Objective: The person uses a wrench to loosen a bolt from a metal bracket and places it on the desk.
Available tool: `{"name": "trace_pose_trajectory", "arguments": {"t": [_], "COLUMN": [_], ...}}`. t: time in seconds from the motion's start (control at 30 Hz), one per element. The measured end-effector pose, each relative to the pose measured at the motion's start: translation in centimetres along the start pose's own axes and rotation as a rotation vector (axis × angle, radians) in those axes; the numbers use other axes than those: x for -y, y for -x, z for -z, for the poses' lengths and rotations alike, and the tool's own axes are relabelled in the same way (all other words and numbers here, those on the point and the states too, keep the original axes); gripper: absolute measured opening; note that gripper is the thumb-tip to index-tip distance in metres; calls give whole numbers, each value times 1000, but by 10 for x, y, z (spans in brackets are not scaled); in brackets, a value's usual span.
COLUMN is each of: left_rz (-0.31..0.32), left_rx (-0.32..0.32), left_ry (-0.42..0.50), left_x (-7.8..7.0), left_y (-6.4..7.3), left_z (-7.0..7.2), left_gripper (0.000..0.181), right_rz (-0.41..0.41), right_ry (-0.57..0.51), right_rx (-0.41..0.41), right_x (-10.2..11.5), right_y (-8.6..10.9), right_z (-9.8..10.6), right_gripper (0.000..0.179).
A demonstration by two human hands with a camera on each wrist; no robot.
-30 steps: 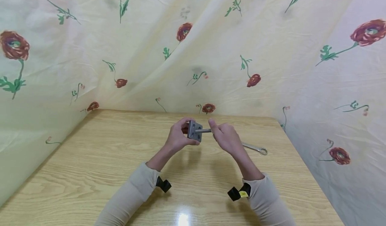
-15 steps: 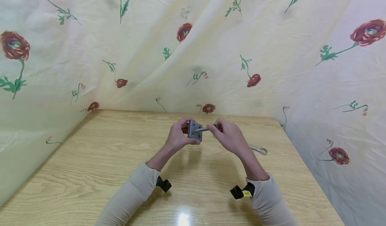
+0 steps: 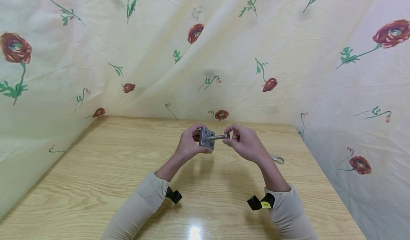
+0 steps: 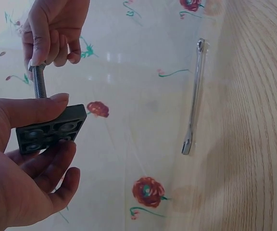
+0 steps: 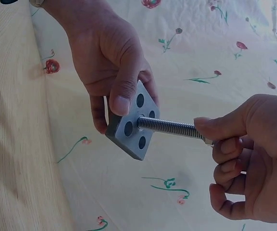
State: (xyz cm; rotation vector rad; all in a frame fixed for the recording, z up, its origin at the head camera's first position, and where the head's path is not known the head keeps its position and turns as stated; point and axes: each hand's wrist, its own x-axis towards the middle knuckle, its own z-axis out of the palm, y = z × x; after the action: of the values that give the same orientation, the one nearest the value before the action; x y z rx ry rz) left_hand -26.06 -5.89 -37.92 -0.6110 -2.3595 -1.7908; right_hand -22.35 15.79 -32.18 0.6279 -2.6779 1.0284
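My left hand [image 3: 187, 145] grips a square metal plate [image 5: 132, 144] by its edges, thumb on one side and fingers on the other. The plate has several round holes, and its underside, facing the left wrist camera, shows recesses. From the plate's middle a long threaded bolt [image 5: 169, 127] sticks out towards the right. At its far end the hex head [image 3: 227, 136] is pinched between thumb and forefinger of my right hand [image 3: 248, 143]. Both hands are raised above the table. How deep the bolt's tip sits in the plate is hidden.
A combination wrench [image 4: 195, 98] lies on the wooden table [image 3: 128, 154] to the right; in the head view my right forearm hides most of it, leaving its ring end [image 3: 279, 160]. Flower-patterned cloth [image 3: 160, 55] hangs behind and at both sides of the table.
My right hand has shifted slightly right and its fingers have rolled around the bolt's head, thumb going from top to below. More bolt shows, less wrench. The left hand and plate stay put.
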Motion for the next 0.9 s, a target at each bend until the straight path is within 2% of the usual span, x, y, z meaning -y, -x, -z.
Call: {"name": "trace_pose_trajectory", "arguments": {"t": [0.23,0.5,0.63,0.73,0.9], "left_rz": [8,17,15,12,8], "left_rx": [1,-11,-15,-17,-18], "left_ry": [-6,-20,-19,-17,-18], "left_x": [1,0,1,1,1], "left_y": [0,0,0,-1,-1], "left_z": [0,-1,0,0,0], "left_gripper": [74,73,73,73,73], "right_rz": [63,53,-17,-106,-226], "right_ry": [65,38,-3,-4,-8], "right_rx": [-24,24,48,25,-8], "right_x": [0,-3,-3,-4,-4], "right_y": [1,0,-2,-3,-3], "right_z": [0,2,0,-2,-9], "right_gripper": [19,23,33,39,65]}}
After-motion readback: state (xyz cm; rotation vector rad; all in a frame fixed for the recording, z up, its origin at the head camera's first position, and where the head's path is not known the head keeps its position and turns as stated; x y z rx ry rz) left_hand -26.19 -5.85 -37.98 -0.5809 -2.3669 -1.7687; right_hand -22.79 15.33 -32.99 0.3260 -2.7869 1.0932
